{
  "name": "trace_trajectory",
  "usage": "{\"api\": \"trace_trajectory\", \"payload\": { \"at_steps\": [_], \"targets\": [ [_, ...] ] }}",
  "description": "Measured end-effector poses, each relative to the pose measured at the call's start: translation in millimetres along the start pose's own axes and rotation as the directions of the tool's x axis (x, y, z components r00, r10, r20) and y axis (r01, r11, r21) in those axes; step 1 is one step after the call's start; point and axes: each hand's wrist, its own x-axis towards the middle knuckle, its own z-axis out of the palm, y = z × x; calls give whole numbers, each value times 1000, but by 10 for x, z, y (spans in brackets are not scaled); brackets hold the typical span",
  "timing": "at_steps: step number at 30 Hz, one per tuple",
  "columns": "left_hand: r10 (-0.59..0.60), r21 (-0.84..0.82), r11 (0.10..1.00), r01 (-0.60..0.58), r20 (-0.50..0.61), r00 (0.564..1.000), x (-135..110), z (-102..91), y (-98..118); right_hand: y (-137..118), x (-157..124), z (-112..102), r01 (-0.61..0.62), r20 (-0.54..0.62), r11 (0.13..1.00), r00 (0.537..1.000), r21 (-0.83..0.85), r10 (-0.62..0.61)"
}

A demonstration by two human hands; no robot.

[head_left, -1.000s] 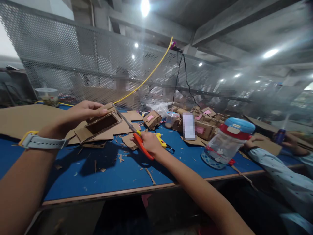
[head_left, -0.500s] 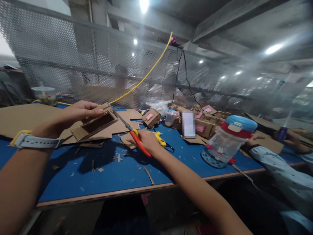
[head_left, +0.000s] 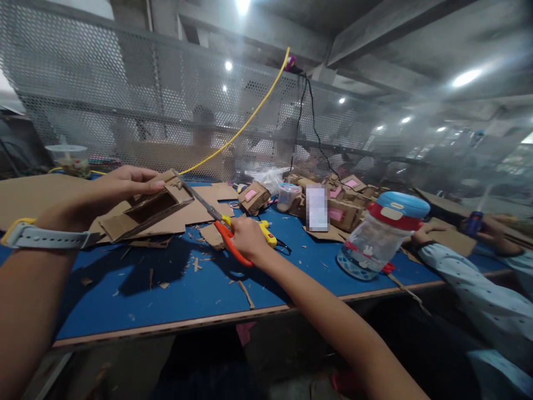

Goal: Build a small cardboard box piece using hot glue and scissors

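Observation:
My left hand [head_left: 139,180] grips a small open cardboard box [head_left: 164,208] by its upper edge, holding it tilted above the blue table. My right hand [head_left: 247,236] is closed round the scissors [head_left: 233,244], which have orange and yellow handles. Their blades point up and left, with the tips against the box's right top edge. Flat cardboard pieces [head_left: 204,203] lie behind and beneath the box. Just behind my right hand is a yellow tool [head_left: 268,234], partly hidden by that hand.
A clear bottle with a blue and red lid [head_left: 385,233] stands right on the blue table [head_left: 166,305]. Behind are cardboard boxes with pink patches [head_left: 345,214], a phone [head_left: 317,208] and a plastic cup [head_left: 287,197]. Scraps litter the table. A co-worker's sleeve [head_left: 470,278] is at the right.
The whole view has shifted slightly, so things appear a little further left. The cardboard box tilts slightly differently, and the scissors' tips stay at its edge.

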Motion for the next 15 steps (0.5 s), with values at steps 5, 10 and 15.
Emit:
{"api": "trace_trajectory", "payload": {
  "at_steps": [5,10,15],
  "targets": [
    [75,84,994,-76,11,997,-7,11,39,55,46,60,42,-54,997,998,62,-39],
    [109,162,981,-111,18,994,14,-35,190,152,148,238,155,-202,917,976,367,-84],
    [159,273,947,-169,59,986,86,-29,568,199,183,306,203,-253,843,964,498,-82]
  ]
}}
